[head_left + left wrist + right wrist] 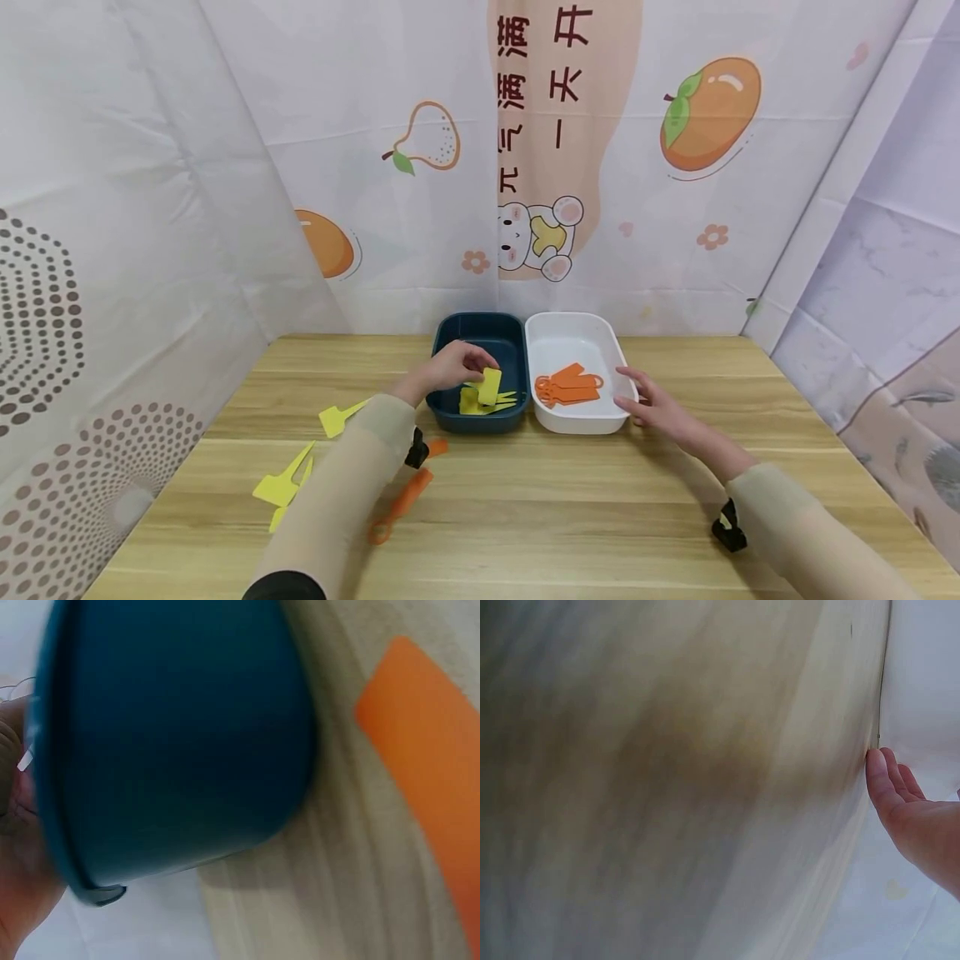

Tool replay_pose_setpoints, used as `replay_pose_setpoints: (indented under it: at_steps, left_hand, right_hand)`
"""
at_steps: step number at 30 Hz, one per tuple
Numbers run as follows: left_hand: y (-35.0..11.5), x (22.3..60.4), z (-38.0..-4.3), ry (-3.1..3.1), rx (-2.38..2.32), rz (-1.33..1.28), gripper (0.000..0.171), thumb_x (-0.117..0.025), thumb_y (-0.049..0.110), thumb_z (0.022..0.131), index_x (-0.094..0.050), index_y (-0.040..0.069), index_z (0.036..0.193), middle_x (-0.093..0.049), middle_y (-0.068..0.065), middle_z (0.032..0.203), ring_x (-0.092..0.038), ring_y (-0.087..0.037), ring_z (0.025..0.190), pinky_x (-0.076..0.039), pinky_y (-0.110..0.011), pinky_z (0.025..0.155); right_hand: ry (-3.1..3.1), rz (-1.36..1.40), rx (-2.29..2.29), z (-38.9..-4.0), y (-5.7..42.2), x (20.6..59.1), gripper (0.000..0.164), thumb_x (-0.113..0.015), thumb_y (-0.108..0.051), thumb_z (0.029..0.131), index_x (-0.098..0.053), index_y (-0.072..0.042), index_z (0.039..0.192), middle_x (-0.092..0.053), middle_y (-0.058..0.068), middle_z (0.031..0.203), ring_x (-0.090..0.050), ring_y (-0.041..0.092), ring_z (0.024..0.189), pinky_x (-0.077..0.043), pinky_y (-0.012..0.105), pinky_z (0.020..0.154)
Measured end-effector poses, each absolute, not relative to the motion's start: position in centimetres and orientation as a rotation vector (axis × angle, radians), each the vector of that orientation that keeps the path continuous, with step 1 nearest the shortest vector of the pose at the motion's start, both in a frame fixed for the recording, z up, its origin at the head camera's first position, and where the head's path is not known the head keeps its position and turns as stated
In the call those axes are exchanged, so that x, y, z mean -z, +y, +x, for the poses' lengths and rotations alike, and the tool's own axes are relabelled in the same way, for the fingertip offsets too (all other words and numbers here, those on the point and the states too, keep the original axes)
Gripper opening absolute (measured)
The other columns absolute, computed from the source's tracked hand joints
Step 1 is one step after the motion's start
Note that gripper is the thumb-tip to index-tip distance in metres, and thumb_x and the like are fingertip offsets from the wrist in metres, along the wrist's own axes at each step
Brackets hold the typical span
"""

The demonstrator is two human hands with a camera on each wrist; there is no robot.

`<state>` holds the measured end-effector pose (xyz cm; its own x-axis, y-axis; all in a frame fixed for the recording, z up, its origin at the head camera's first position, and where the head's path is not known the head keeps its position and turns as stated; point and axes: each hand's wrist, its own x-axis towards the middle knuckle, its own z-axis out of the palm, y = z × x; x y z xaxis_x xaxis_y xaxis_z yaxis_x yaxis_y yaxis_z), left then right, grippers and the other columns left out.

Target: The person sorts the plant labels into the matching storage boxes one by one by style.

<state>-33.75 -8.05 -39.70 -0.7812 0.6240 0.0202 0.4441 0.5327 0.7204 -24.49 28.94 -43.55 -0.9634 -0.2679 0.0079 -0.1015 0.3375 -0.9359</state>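
Observation:
My left hand [459, 367] pinches a yellow plant label [490, 387] by its upper part, over the dark blue bin [483, 423]. Under it, several yellow plant labels [471, 403] lie inside that bin. In the left wrist view the bin's outer wall [187, 742] hides most of the hand. At the right side of the white bin [577, 423], my right hand [654, 407] rests its fingers against the rim and wall. Extended fingers [881, 776] of that hand show in the right wrist view. Orange tags with ring ends [573, 387] lie piled in the white bin.
Left of the bins, T-shaped yellow plant labels [279, 487] are scattered on the wooden table [540, 525], partly behind my left sleeve. Another yellow label [333, 421] lies farther back. Orange tags [405, 498] lie beside my left forearm. A printed curtain [420, 250] hangs behind the table.

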Motion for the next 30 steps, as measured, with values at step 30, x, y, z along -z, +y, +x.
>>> replay_pose_setpoints:
  at_steps: [30]
  left_hand:
    - [-10.9, 38.0, -31.6, 2.604, -1.048, 1.078, 0.02, -0.067, 0.01, 0.093, -0.068, 0.006, 0.112, -0.067, -0.006, 0.11, -0.062, -0.016, 0.095, -0.051, -0.033, 0.087]
  right_hand:
    - [2.47, -0.335, 1.67, -24.5, 28.9, 43.5, 0.062, -0.056, -0.009, 0.099, -0.021, 0.001, 0.149, -0.047, 0.024, 0.11, -0.051, 0.019, 0.079, -0.046, 0.023, 0.063]
